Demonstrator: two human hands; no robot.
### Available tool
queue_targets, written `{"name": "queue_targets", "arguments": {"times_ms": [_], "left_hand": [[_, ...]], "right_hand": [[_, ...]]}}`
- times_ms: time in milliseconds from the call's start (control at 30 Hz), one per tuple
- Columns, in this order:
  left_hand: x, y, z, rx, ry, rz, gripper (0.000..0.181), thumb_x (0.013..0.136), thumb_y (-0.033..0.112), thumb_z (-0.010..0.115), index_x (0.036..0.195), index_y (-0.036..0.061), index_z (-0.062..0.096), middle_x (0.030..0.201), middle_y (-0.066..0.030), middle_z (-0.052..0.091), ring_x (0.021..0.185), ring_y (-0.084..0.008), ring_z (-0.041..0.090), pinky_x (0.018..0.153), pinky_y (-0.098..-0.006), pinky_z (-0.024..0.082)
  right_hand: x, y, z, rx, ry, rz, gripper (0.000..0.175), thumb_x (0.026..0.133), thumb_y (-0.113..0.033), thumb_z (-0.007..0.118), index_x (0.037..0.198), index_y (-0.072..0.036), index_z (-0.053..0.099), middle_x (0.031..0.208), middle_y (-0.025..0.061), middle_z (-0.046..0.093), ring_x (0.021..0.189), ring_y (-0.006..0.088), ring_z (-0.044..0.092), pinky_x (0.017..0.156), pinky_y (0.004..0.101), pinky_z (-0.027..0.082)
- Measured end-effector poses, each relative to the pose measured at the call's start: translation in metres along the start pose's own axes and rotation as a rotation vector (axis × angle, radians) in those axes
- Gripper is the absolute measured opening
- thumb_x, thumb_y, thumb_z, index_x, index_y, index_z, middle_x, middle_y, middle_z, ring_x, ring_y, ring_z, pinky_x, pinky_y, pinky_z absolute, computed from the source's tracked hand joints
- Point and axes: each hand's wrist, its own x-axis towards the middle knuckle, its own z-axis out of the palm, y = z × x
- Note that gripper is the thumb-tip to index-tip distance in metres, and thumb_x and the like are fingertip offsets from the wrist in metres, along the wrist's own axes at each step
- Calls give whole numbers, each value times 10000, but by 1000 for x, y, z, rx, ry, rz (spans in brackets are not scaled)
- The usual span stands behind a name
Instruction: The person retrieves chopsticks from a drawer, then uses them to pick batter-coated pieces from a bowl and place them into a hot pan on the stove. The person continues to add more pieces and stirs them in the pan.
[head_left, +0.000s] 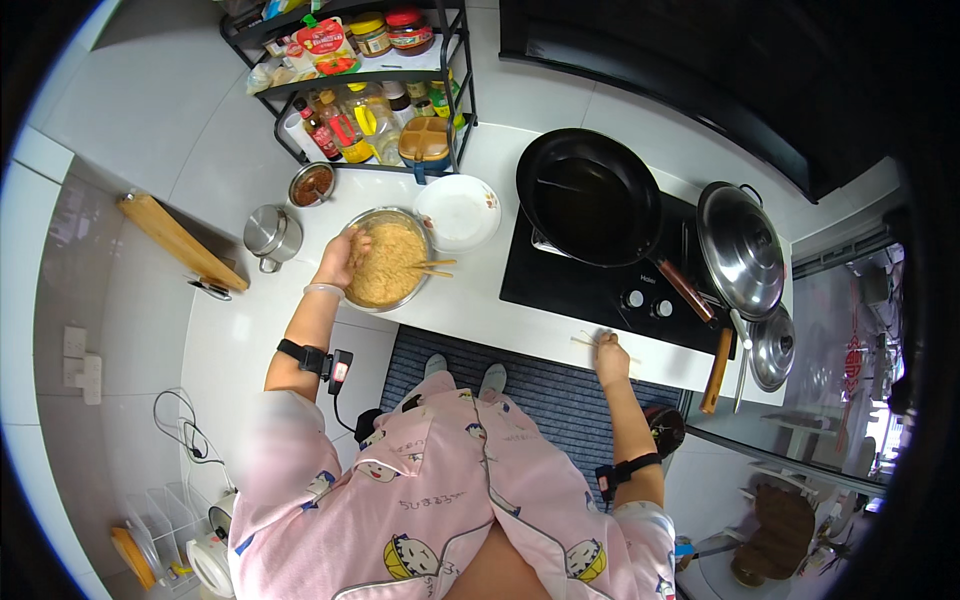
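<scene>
My left hand (346, 256) is at the left rim of a metal bowl (430, 238), its curled fingers over a pale yellow, crumbly mixture (388, 262). Whether those fingers grip the rim or the mixture is unclear. A pair of wooden chopsticks (438, 268) leans out over the bowl's right side. My right hand (612, 358) is at the counter's front edge, below the cooktop, with its fingers curled. Thin pale sticks (583, 340) show beside these fingers; whether they are held or lie under the hand is hard to see.
A white plate (459, 214) sits right of the bowl. A black wok (589, 199) stands on the black cooktop (581, 289), its handle pointing front right. Metal lids (739, 247) lie farther right. Left are a metal pot (274, 234) and a bowl of reddish seasoning (313, 184); behind stands a spice rack (352, 76).
</scene>
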Motion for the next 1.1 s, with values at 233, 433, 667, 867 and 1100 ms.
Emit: {"name": "queue_targets", "arguments": {"times_ms": [233, 433, 667, 867, 1100], "left_hand": [[14, 0, -6, 389, -174, 27, 446, 951, 214, 466, 1337, -6, 429, 1263, -131, 539, 1129, -216, 525, 958, -310, 418], [15, 1, -18, 1018, -459, 318, 662, 852, 89, 597, 1445, 80, 304, 1366, -161, 462, 1247, -240, 452, 1032, -297, 348], [23, -11, -33, 1213, -629, 388, 874, 757, 149, 708, 1473, 121, 209, 1433, -199, 363, 1319, -294, 374, 1084, -366, 291], [19, -37, -33, 1828, -372, 576, 1021, 621, 391, 797, 1466, 255, 241, 1421, -205, 345, 1311, -429, 304, 1016, -576, 282], [35, -61, -29, 1733, -271, 631, 870, 577, 272, 826, 1340, 222, 410, 1316, -149, 435, 1231, -407, 382, 934, -560, 364]], "right_hand": [[-2, -30, -15, 25, 79, 62, 206, 797, -61, 553, 1000, -32, 530, 904, 134, 616, 718, 297, 663, 607, 396, 544], [-24, -82, -61, 259, 231, 125, 137, 747, 2, 590, 871, -54, 576, 902, 112, 573, 702, 296, 645, 600, 375, 529], [-35, -141, -117, 1048, 542, 267, 42, 898, 4, 503, 928, -17, 483, 749, 78, 544, 565, 163, 550, 577, 277, 487], [-35, -168, -146, 1620, 530, 446, 270, 1006, -254, 421, 941, -6, 507, 656, 73, 551, 546, 143, 557, 546, 256, 486], [-29, -188, -156, 1621, 581, 387, 268, 1012, -230, 400, 922, -1, 504, 666, 87, 558, 527, 138, 548, 507, 251, 475]]}}
